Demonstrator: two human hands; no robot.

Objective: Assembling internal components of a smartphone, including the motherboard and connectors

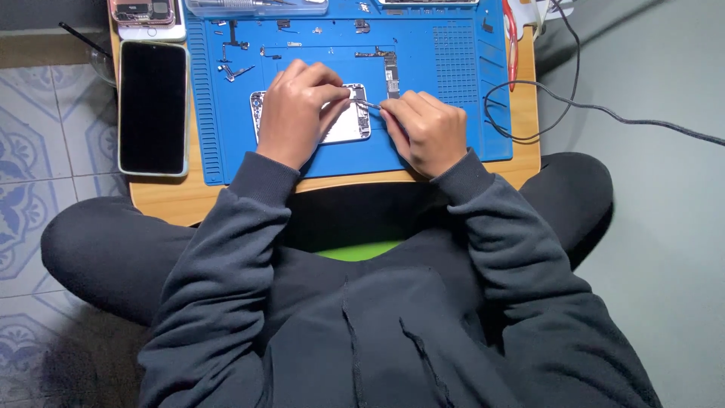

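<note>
Here, line by line
Left hand: the left hand [296, 112] lies curled over the opened phone shell [349, 125], fingertips pressed down on its top edge, pinning it flat
Right hand: the right hand [427, 130] is pressed together in a pinch on thin metal tweezers [368, 104], whose tip points toward 9 o'clock and reaches the shell's upper right corner
Phone shell: silver-white, lying flat at the middle of the blue work mat [453, 68], largely hidden under the left hand; what sits under the tweezer tip is too small to tell
Mat: covers most of the small wooden desk [170, 198]; loose small parts and flex strips lie toward 11 o'clock from the shell, and a narrow circuit board [390, 69] lies at 1 o'clock, apart from it
Other things: a dark-screened phone [152, 107] rests on the desk at 9 o'clock, off the mat; a black cable [559, 102] loops at 3 o'clock
Step in hand: by my reading, fine work on a small part at the shell's corner, one hand steadying, the other working the tweezers
Next move calls for: a steady, light pinch and a still shell, since a slip could drop or flick the tiny piece among the loose parts
</note>
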